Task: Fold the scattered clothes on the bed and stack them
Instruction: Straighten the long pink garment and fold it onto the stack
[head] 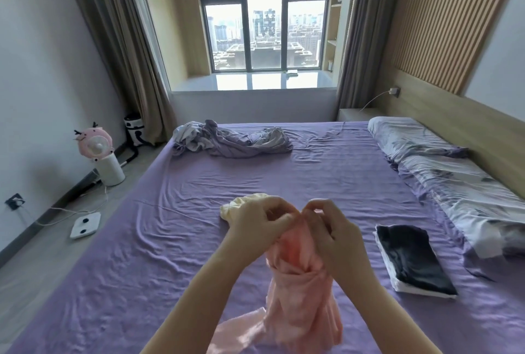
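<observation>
A pink garment (pixel 298 302) hangs bunched above the purple bed (pixel 147 254), its lower part trailing onto the sheet. My left hand (pixel 261 225) and my right hand (pixel 329 228) both pinch its top edge close together. A pale yellow garment (pixel 241 206) lies crumpled on the sheet just behind my left hand. A folded stack with a black piece on top of white (pixel 412 262) sits to the right. A crumpled grey-purple heap (pixel 233 140) lies at the bed's far end.
Pillows (pixel 443 160) line the right side by the wooden headboard. On the floor at the left stand a pink fan (pixel 99 149), a white scale (pixel 85 224) and cables. A window with curtains fills the far wall.
</observation>
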A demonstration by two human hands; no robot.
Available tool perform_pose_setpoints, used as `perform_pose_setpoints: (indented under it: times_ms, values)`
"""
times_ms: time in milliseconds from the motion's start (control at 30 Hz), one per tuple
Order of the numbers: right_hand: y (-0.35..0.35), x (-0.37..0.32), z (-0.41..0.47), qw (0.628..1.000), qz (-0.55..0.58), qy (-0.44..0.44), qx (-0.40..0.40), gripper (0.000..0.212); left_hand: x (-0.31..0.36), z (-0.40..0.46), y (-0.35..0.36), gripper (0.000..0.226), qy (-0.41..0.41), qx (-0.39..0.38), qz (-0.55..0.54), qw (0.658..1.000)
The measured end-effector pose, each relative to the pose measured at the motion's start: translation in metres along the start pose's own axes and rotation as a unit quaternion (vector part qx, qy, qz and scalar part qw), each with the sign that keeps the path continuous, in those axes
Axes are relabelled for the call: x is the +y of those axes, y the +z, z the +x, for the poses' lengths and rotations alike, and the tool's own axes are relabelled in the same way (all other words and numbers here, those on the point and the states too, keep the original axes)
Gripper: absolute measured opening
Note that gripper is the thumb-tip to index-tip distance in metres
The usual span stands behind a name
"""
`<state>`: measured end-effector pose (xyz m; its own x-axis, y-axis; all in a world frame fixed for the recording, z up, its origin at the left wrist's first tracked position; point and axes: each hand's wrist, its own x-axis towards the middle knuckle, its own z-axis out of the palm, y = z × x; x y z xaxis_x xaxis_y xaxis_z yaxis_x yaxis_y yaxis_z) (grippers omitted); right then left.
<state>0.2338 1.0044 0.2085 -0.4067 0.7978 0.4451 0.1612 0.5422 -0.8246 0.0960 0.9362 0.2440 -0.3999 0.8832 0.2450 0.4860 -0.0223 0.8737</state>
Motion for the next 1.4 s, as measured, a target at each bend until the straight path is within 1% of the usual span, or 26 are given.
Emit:
perform_pose_setpoints:
  times_ms: [67, 167, 267, 333, 433, 500, 600, 667, 733, 767, 800, 867, 933, 1000, 1067, 1100, 1133, 1167, 1200, 1267, 1300, 1333, 1400]
  values:
    - [-0.003, -0.005, 0.004, 1.0, 0.028, 0.0, 0.003, 0.026, -0.002, -0.002, 0.003, 0.004, 0.008, 0.01, 0.049, 0.999]
    - [-0.005, -0.01, 0.01, 0.999, 0.045, -0.014, 0.003, 0.028, -0.011, -0.01, 0.013, 0.009, 0.0, 0.017, 0.081, 0.997]
    - [-0.006, -0.012, 0.013, 0.999, 0.024, -0.026, 0.004, 0.019, -0.016, -0.014, 0.025, 0.012, -0.002, 0.035, 0.14, 0.99]
    - [-0.008, -0.009, 0.014, 0.999, 0.01, -0.033, 0.004, 0.023, -0.015, -0.012, 0.028, 0.017, 0.01, 0.042, 0.141, 0.989]
    - [-0.012, -0.001, 0.016, 0.999, -0.024, -0.042, 0.002, 0.036, -0.011, -0.008, 0.024, 0.006, 0.015, 0.0, 0.075, 0.997]
    - [-0.016, 0.007, 0.017, 0.998, -0.049, -0.036, 0.001, 0.035, -0.008, -0.003, 0.017, 0.017, -0.013, -0.024, -0.009, 1.0]
    - [-0.02, 0.018, 0.017, 0.998, -0.059, -0.008, -0.004, 0.029, 0.001, 0.006, 0.009, 0.017, -0.058, -0.01, -0.123, 0.991]
    - [-0.02, 0.02, 0.014, 0.999, -0.044, -0.001, 0.006, 0.029, 0.005, 0.012, 0.009, 0.017, -0.074, 0.005, -0.149, 0.986]
    - [-0.02, 0.017, 0.012, 0.999, -0.02, -0.025, 0.02, 0.029, 0.006, 0.014, 0.013, 0.017, -0.074, 0.013, -0.127, 0.989]
    - [-0.02, 0.014, 0.01, 0.999, -0.012, -0.045, 0.014, 0.026, 0.005, 0.015, 0.015, 0.016, -0.07, 0.015, -0.111, 0.991]
    - [-0.018, 0.013, 0.009, 0.998, -0.006, -0.061, -0.006, 0.022, 0.005, 0.016, 0.017, 0.016, -0.063, 0.02, -0.094, 0.993]
    - [-0.013, 0.01, 0.005, 0.996, -0.014, -0.06, -0.066, 0.011, 0.002, 0.017, 0.02, 0.015, -0.048, 0.033, -0.058, 0.997]
    - [-0.008, 0.01, 0.002, 0.993, -0.029, -0.035, -0.108, 0.006, -0.004, 0.019, 0.02, 0.013, -0.03, 0.058, -0.01, 0.998]
    - [-0.005, 0.011, 0.002, 0.994, -0.006, -0.007, -0.111, 0.01, -0.011, 0.019, 0.018, 0.007, -0.009, 0.09, 0.04, 0.995]
    - [-0.007, 0.01, 0.005, 0.989, 0.094, 0.059, -0.096, 0.012, -0.019, 0.015, 0.013, 0.006, 0.008, 0.103, 0.064, 0.993]
    - [-0.007, 0.009, 0.008, 0.979, 0.153, 0.097, -0.09, 0.013, -0.024, 0.011, 0.01, 0.008, 0.013, 0.097, 0.063, 0.993]
    - [-0.005, 0.008, 0.009, 0.969, 0.194, 0.126, -0.089, 0.014, -0.027, 0.006, 0.007, 0.01, 0.015, 0.078, 0.052, 0.995]
    - [-0.003, 0.008, 0.011, 0.965, 0.201, 0.139, -0.091, 0.016, -0.031, 0.002, 0.005, 0.013, 0.012, 0.051, 0.045, 0.998]
    - [-0.001, 0.009, 0.012, 0.967, 0.188, 0.142, -0.097, 0.017, -0.035, -0.002, 0.003, 0.018, 0.011, 0.024, 0.057, 0.998]
    - [0.005, 0.01, 0.013, 0.976, 0.142, 0.124, -0.109, 0.017, -0.042, -0.006, 0.001, 0.026, 0.026, -0.022, 0.142, 0.989]
    - [0.007, 0.011, 0.014, 0.98, 0.121, 0.112, -0.112, 0.016, -0.044, -0.007, 0.001, 0.023, 0.04, -0.034, 0.173, 0.983]
    - [0.009, 0.012, 0.015, 0.983, 0.103, 0.103, -0.115, 0.015, -0.046, -0.007, 0.001, 0.016, 0.049, -0.038, 0.182, 0.981]
    - [0.012, 0.013, 0.016, 0.986, 0.059, 0.09, -0.124, 0.013, -0.047, -0.006, -0.001, 0.005, 0.059, -0.022, 0.174, 0.983]
